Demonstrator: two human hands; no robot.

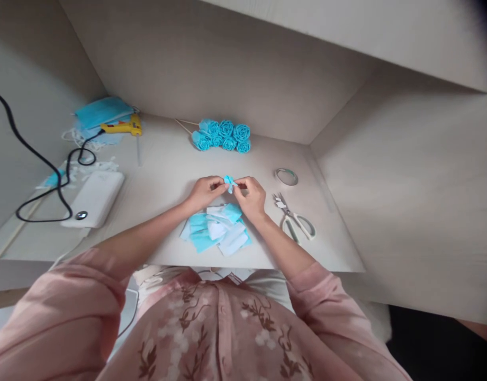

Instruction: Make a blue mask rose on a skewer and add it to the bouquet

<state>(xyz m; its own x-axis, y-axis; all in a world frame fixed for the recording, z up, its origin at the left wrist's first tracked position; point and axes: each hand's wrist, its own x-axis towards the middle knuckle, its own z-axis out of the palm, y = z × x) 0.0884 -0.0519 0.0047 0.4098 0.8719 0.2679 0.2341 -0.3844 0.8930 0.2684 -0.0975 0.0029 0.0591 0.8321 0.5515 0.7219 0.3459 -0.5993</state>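
Observation:
Between my two hands, above the middle of the table, is a small blue rolled piece of mask fabric (229,181). My left hand (207,191) pinches its left side with thumb and finger. On the other side, my right hand (250,197) grips it with the fingertips. Just below my hands lies a loose pile of cut blue and white fabric pieces (219,230). Farther back rests a cluster of blue fabric roses (226,136), some with thin wooden sticks.
Scissors (293,218) and a roll of tape (286,177) lie to the right. At the left are a yellow glue gun (122,127), face masks (104,112), a white power bank (96,198), a black cable (33,153) and white scraps. Panels enclose the table's back and sides.

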